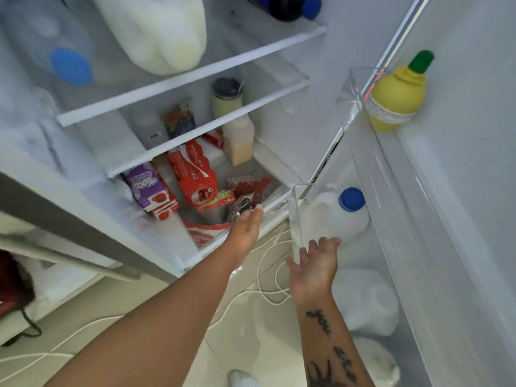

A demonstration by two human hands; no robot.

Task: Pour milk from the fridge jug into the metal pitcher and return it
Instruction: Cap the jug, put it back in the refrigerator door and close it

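Your right hand (pixel 312 270) was at white plastic milk jug with blue cap (pixel 344 216) in clear door bin (pixel 296 219), fingers (pixel 325 243) spread, tips touching jug, no grip. Left hand (pixel 245 227) flat, loose, by fridge's bottom shelf edge (pixel 275 203).

Fridge stood open. My right grip (pixel 315 263) was spread wide, fingertips (pixel 332 241) touching the lower side of the blue-capped milk jug (pixel 343 219), which sat in the clear door bin (pixel 296 208). Not closed around it. My left grip (pixel 247 224) reached flat and open to the front edge of the bottom drawer (pixel 275 205), holding nothing. The drawer held a red cola pack (pixel 195 174) and a purple carton (pixel 142 185). A big milk jug (pixel 156 32) lay on the top shelf. A yellow lemon-juice bottle (pixel 396 96) stood in the upper door shelf. White cable (pixel 268 275) looped on the floor below.
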